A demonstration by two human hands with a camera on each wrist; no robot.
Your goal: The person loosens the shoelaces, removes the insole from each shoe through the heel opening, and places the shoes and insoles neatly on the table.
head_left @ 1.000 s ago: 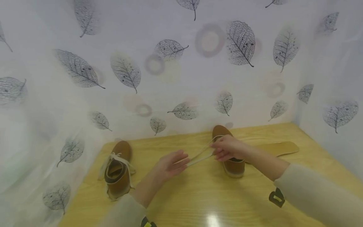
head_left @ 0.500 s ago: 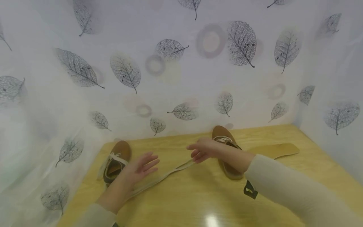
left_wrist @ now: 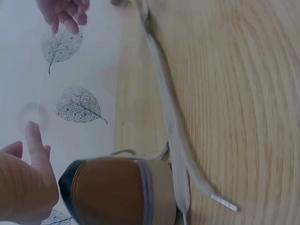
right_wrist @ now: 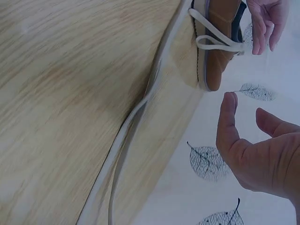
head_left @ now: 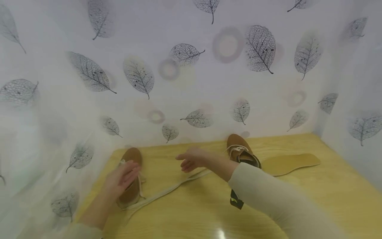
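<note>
A brown lace-up shoe (head_left: 132, 155) with a pale sole stands on the left of the table, toe toward the back. Over its opening hovers my left hand (head_left: 119, 181), fingers extended and holding nothing. My right hand (head_left: 194, 158) hangs above the table between the two shoes, fingers loosely bent around nothing. Below it a long pale shoelace (head_left: 170, 190) lies across the wood, from near the right shoe (head_left: 237, 142) to the left shoe's heel. In the left wrist view, the lace's clear tip (left_wrist: 225, 202) rests beside the heel (left_wrist: 112, 192).
A tan insole (head_left: 292, 164) lies flat to the right of the right shoe. Behind the wooden table (head_left: 185, 215) hangs a pale curtain (head_left: 191, 79) printed with leaves, which also closes off both sides.
My hands held the lace stretched near the right shoe, then let go. The lace now lies across the table. Both hands have moved left, the left one to above the left shoe.
</note>
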